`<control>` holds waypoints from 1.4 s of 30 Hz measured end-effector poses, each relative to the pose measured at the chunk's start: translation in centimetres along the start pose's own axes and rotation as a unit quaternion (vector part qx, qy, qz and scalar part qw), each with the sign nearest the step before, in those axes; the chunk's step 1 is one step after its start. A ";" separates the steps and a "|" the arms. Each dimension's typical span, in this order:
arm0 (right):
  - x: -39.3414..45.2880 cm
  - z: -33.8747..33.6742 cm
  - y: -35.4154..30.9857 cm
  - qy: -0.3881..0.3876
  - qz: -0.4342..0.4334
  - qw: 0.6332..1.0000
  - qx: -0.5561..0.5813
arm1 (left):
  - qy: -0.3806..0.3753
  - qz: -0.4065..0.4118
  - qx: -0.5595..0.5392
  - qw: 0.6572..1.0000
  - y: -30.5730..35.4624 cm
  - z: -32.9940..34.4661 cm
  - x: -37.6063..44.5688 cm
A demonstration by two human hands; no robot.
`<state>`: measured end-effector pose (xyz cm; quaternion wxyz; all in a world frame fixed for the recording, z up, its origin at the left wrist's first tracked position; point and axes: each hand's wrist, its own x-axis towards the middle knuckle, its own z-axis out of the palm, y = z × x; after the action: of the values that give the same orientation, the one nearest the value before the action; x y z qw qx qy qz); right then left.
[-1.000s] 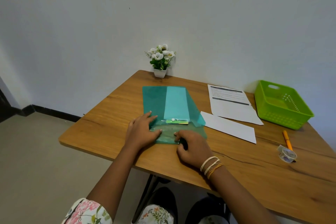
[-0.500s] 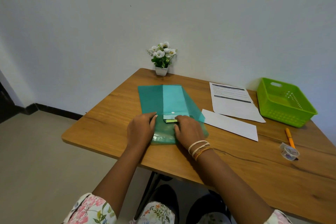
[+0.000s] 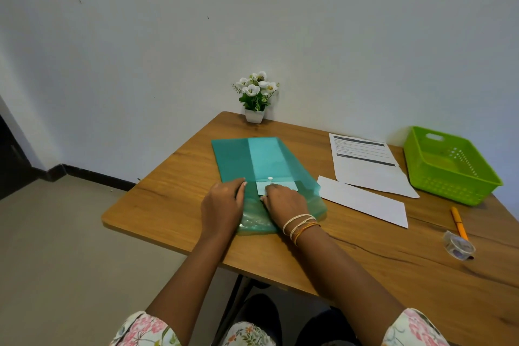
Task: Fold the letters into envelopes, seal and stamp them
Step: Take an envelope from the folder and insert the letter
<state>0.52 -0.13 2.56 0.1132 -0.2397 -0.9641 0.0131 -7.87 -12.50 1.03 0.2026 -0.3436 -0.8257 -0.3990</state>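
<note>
A teal plastic folder lies flat on the wooden table with its snap flap open away from me. My left hand presses flat on the folder's left part. My right hand sits at the folder's mouth, fingers curled onto a small pale sheet that shows there under the teal plastic. A white envelope lies just right of the folder. Behind it rests a printed letter.
A lime green basket stands at the far right. Near the right edge lie an orange pen and a clear tape dispenser. A small pot of white flowers stands against the wall.
My right hand has slid from the folder's near edge up to its mouth, where a pale sheet now shows. My left hand has stayed on the folder's left part.
</note>
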 end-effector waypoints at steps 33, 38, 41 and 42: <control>-5.4 -11.0 4.8 0.406 0.093 0.896 0.154 | -0.161 -0.040 -0.101 0.981 -0.2 -0.6 0.4; -5.5 -14.1 5.6 0.466 0.122 0.864 0.147 | -0.163 -0.029 -0.066 0.984 -0.4 -0.3 0.5; -6.0 -15.4 5.6 0.507 0.124 0.843 0.134 | -0.154 -0.015 -0.041 0.987 -0.6 0.2 0.4; -6.1 -15.9 5.7 0.525 0.125 0.832 0.130 | -0.151 -0.014 -0.037 0.988 -0.7 0.2 0.4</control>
<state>11.93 1.58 16.27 0.6299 -0.3119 -0.7109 0.0248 -8.66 -12.47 0.80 0.0573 -0.3956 -0.8360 -0.3760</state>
